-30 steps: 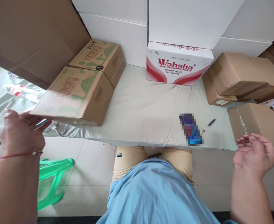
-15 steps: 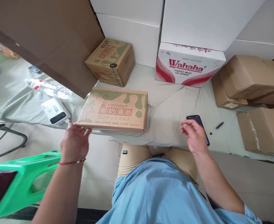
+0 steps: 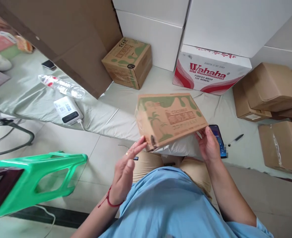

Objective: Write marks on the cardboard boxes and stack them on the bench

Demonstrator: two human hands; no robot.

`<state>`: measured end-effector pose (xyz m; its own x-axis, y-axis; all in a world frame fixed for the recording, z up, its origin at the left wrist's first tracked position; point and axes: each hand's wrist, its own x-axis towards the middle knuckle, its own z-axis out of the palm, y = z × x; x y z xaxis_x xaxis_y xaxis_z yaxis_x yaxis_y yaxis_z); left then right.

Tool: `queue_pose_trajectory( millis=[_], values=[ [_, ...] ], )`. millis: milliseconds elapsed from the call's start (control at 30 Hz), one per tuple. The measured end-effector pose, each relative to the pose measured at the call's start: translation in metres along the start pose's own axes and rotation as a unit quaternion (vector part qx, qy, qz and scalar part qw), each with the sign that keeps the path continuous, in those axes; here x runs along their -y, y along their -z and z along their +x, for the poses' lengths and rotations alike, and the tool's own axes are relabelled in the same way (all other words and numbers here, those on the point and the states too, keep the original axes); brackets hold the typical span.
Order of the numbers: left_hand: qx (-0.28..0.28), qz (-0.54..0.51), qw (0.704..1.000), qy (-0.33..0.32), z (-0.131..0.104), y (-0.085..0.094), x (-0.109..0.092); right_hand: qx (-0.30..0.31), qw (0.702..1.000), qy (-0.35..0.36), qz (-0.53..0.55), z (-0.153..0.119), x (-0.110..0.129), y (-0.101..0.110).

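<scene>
A brown cardboard box (image 3: 172,115) with green patterns and the word COCONUT is tilted above the front edge of the cloth-covered table (image 3: 108,115). My right hand (image 3: 208,143) grips its near right corner, thumb up and fingers under the edge. At the near left corner, my left hand (image 3: 126,168) touches the box with its fingertips, the fingers stretched out and the thumb apart. A phone (image 3: 218,140) lies just right of my right hand, partly behind it. To the right of the phone is a pen (image 3: 236,139).
Behind are a smaller patterned box (image 3: 128,62) and a Wahaha carton (image 3: 210,72). Brown boxes (image 3: 282,145) stand at right. A bottle (image 3: 61,86) and a power bank (image 3: 68,110) lie at left, beside a cardboard panel (image 3: 69,39). A green stool (image 3: 36,178) is at lower left.
The patterned box has moved right and now tilts off the table. My left hand has moved right along with it. My right hand has taken hold of its right corner. The view has shifted slightly.
</scene>
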<state>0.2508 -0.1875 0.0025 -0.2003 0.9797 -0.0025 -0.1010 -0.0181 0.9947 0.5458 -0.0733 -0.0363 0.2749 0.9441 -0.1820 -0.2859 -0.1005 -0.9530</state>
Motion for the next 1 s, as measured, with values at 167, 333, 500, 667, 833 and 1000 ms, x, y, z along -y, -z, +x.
queue_pose_trajectory(
  millis=[167,333,500,667,833,1000],
  values=[
    [0.044,0.001,0.997,-0.061,-0.003,-0.028,-0.026,-0.039,0.999,-0.021,0.03,-0.003,-0.008,0.013],
    [-0.049,-0.037,0.994,-0.093,0.001,-0.036,-0.019,-0.023,0.999,-0.021,0.035,-0.011,-0.005,0.014],
    [-0.142,-0.09,0.986,-0.016,0.008,-0.022,0.008,0.023,0.999,0.008,-0.039,-0.019,0.0,0.013],
    [-0.191,-0.187,0.958,0.105,0.013,-0.008,0.049,0.084,0.985,0.068,-0.131,-0.03,-0.009,0.016],
    [-0.209,-0.277,0.931,0.109,0.015,0.001,0.065,0.118,0.931,0.196,-0.285,-0.047,0.003,0.015],
    [-0.176,-0.359,0.902,0.16,0.021,0.021,0.068,0.194,0.835,0.371,-0.357,-0.078,0.039,-0.011]
  ],
)
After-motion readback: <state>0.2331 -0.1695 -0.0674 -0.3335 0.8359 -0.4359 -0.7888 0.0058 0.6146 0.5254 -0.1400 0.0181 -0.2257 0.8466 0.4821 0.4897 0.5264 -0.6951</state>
